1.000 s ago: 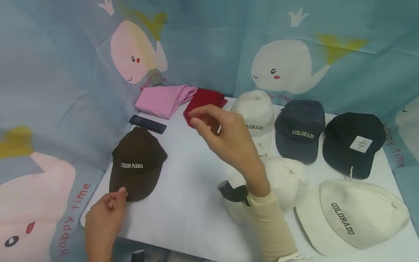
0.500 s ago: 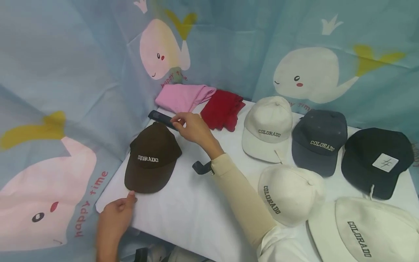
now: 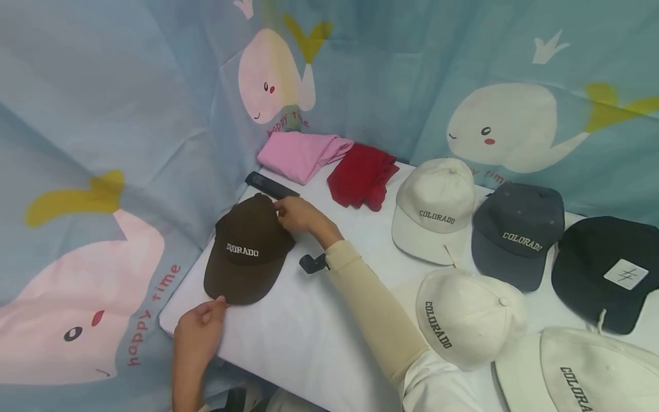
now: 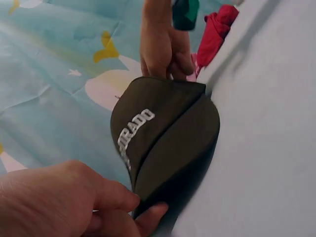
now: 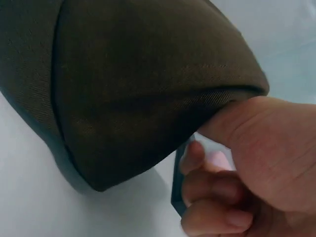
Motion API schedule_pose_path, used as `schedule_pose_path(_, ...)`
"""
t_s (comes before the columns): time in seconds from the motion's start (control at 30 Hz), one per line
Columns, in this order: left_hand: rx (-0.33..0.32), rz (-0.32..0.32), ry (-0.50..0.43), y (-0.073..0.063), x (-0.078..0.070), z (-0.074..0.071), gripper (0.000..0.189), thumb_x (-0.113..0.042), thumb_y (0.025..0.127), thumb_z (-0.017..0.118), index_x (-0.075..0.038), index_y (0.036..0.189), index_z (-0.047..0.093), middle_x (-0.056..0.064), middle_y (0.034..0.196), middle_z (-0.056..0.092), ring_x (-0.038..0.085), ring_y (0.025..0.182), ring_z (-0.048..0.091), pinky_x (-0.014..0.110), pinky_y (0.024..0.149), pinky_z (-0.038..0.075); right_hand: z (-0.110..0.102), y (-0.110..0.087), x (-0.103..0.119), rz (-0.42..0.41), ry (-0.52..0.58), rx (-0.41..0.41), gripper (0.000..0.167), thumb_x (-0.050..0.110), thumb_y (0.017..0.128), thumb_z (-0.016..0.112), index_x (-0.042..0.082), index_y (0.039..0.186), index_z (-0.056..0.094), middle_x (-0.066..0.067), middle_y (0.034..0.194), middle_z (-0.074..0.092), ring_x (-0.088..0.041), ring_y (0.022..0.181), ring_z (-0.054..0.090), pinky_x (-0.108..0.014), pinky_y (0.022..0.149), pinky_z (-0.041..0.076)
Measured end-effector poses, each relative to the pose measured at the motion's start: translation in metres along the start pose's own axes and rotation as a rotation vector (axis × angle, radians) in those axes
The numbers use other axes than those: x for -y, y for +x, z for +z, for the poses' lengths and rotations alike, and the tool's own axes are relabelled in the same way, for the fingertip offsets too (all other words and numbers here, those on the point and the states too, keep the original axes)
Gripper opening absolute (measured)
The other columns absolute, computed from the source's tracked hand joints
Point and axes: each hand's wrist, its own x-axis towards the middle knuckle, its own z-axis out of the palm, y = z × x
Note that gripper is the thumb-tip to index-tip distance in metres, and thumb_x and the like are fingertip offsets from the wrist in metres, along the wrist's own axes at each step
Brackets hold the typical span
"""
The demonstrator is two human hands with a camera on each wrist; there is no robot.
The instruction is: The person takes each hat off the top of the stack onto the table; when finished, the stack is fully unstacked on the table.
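A brown baseball cap (image 3: 252, 246) with white lettering lies on the left part of the white table, its brim toward the front edge. My left hand (image 3: 199, 329) pinches the brim's front edge between thumb and finger, seen close in the left wrist view at the fingertips (image 4: 150, 215). At the back right of the crown, my right hand (image 3: 304, 217) grips the cap's edge. In the right wrist view one digit of the right hand (image 5: 271, 153) goes behind the brown fabric (image 5: 138, 98), while the other fingers curl below it. The tip of that digit is hidden.
Behind the brown cap lie a dark flat bar (image 3: 272, 185), a folded pink cloth (image 3: 301, 154) and a red cloth (image 3: 360, 177). Several caps fill the right side, among them a white cap (image 3: 437, 194), a grey cap (image 3: 520, 229) and a black cap (image 3: 607, 263).
My right hand has come down from above the table's middle, moving left to the back of the brown cap. My left hand stays at the brim. The head view has shifted left.
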Motion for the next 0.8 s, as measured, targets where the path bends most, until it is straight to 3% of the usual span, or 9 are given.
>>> schedule_pose_path(0.1,0.000,-0.015,-0.039,0.000,-0.002,0.002,0.071,-0.059,0.107,0.049,0.006,0.128,0.070,0.022,0.124,0.072,0.039,0.117,0.066,0.050,0.094,0.045,0.000,-0.001,0.001,-0.057,0.027,-0.026,0.026,0.005,0.102,0.056,0.009,0.122,0.072,-0.006,0.105,0.069,-0.020,0.090,0.061,-0.028,0.081,0.052)
schedule_pose_path(0.3,-0.008,-0.045,-0.070,0.001,-0.001,0.006,0.071,-0.059,0.106,0.053,0.007,0.125,0.070,0.021,0.113,0.077,0.025,0.094,0.067,0.037,0.081,0.046,0.004,-0.001,0.003,-0.087,0.113,-0.098,0.041,0.004,0.102,0.058,0.006,0.143,0.063,-0.010,0.112,0.068,-0.019,0.094,0.059,-0.024,0.082,0.048)
schedule_pose_path(0.4,-0.019,-0.041,-0.069,0.002,0.000,0.006,0.067,-0.056,0.106,0.054,0.006,0.122,0.072,0.019,0.108,0.078,0.017,0.084,0.065,0.031,0.074,0.045,0.006,0.001,0.004,-0.111,0.161,-0.129,0.037,0.005,0.103,0.058,0.006,0.139,0.065,-0.012,0.115,0.070,-0.020,0.097,0.060,-0.023,0.083,0.049)
schedule_pose_path(0.73,-0.074,-0.042,-0.067,0.001,-0.003,0.004,0.061,-0.055,0.105,0.058,0.001,0.119,0.075,0.014,0.102,0.080,0.017,0.086,0.061,0.027,0.072,0.042,-0.014,-0.015,0.005,-0.086,0.096,-0.230,0.025,0.010,0.103,0.061,0.008,0.126,0.072,-0.006,0.106,0.068,-0.018,0.093,0.058,-0.024,0.079,0.047)
schedule_pose_path(0.8,-0.075,-0.041,-0.069,0.000,-0.004,0.000,0.061,-0.055,0.105,0.058,0.001,0.121,0.075,0.014,0.106,0.080,0.011,0.085,0.061,0.024,0.071,0.042,-0.021,-0.021,0.008,-0.077,0.093,-0.258,0.025,0.011,0.103,0.062,0.009,0.125,0.073,-0.005,0.106,0.068,-0.018,0.090,0.058,-0.025,0.076,0.047)
